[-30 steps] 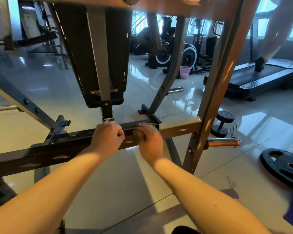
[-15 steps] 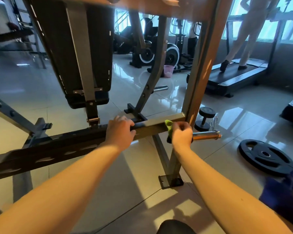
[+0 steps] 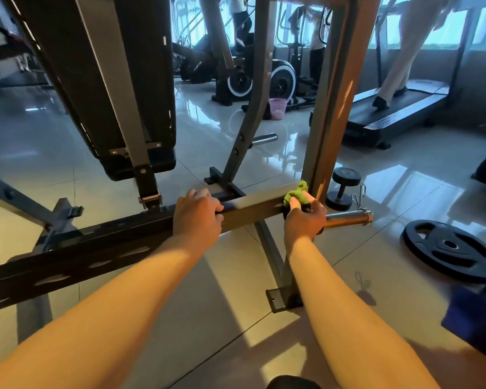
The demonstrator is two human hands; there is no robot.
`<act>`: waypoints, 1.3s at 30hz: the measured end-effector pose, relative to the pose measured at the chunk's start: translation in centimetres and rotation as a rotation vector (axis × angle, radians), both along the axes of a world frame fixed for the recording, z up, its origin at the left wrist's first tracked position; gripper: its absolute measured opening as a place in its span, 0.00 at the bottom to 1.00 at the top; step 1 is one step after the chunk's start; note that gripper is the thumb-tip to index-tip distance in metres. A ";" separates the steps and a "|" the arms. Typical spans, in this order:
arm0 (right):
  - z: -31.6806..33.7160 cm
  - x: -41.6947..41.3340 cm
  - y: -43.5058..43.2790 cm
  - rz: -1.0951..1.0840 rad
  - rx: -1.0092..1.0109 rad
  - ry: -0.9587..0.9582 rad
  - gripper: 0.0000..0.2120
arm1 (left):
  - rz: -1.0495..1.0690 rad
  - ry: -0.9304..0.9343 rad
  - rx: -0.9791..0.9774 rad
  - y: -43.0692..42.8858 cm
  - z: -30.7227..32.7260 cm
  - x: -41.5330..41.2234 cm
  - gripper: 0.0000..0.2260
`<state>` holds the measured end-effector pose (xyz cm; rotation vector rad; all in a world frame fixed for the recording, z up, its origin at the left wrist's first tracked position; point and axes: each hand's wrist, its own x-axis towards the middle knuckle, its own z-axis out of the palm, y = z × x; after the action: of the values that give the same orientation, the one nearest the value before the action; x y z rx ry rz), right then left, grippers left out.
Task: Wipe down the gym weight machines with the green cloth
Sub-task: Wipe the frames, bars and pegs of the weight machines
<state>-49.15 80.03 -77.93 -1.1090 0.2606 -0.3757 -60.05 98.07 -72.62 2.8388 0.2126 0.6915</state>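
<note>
The left hand [image 3: 198, 217] is gripping the crossbar [image 3: 253, 210], while the right hand [image 3: 303, 220] is bunching the green cloth [image 3: 295, 193] under its fingers [image 3: 293, 204]; a chrome peg [image 3: 348, 217] is jutting out just beside them.

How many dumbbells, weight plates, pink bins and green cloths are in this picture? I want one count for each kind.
Dumbbell: 1
Weight plate: 1
Pink bin: 1
Green cloth: 1, which the right hand holds on the bar
Total: 4
</note>
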 end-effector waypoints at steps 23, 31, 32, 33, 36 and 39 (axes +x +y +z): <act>-2.3 -2.7 1.9 0.226 -0.445 -0.207 0.07 | -0.059 -0.057 -0.036 0.7 -0.8 0.2 0.11; -0.1 -1.4 1.4 0.054 -0.267 -0.073 0.04 | -0.059 -0.074 -0.040 0.7 -1.0 0.4 0.11; -0.5 -2.9 3.0 0.094 -0.281 -0.117 0.04 | -0.062 -0.075 -0.035 0.7 -1.1 0.5 0.11; -0.8 -4.7 4.5 0.150 -0.316 -0.160 0.04 | -0.062 -0.077 -0.026 0.7 -1.2 0.6 0.11; -1.9 -7.5 6.6 0.294 -0.438 -0.224 0.03 | -0.053 -0.068 -0.014 0.9 -1.1 0.7 0.11; -1.6 -5.4 4.3 0.318 -0.555 -0.246 0.05 | -0.061 -0.069 0.001 1.1 -0.9 0.4 0.11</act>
<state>-54.57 84.36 -79.54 -1.6044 -0.2552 -0.3017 -59.62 99.22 -73.54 2.8042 0.1138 0.7757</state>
